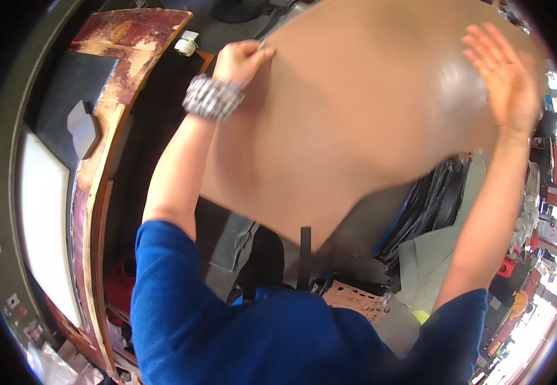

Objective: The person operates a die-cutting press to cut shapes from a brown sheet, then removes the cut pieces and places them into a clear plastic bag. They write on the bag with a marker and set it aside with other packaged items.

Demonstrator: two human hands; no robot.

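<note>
A large tan sheet (330, 115), smooth and leather-like, spreads across the upper middle in front of me, one corner hanging down toward my body. At its upper left edge, my left hand (241, 63) is closed on the sheet, thumb and fingers pinching the rim. My right hand (511, 93) is over the sheet's right side, fingers stretched out and the palm showing. It grips nothing; whether the back of it touches the sheet, I cannot tell. A shiny bulge shows on the sheet beside that hand. A grey-and-white checked band (213, 98) circles my left wrist.
To the left runs a bench with a worn wooden edge (110, 96), bearing a flat grey piece (84, 130) and a white panel (47, 224). A small white roll (186, 46) sits beyond it. Dark sheets (429, 205), grey-green sheets (423, 260) and a cut-out tan piece (357, 300) lie lower right.
</note>
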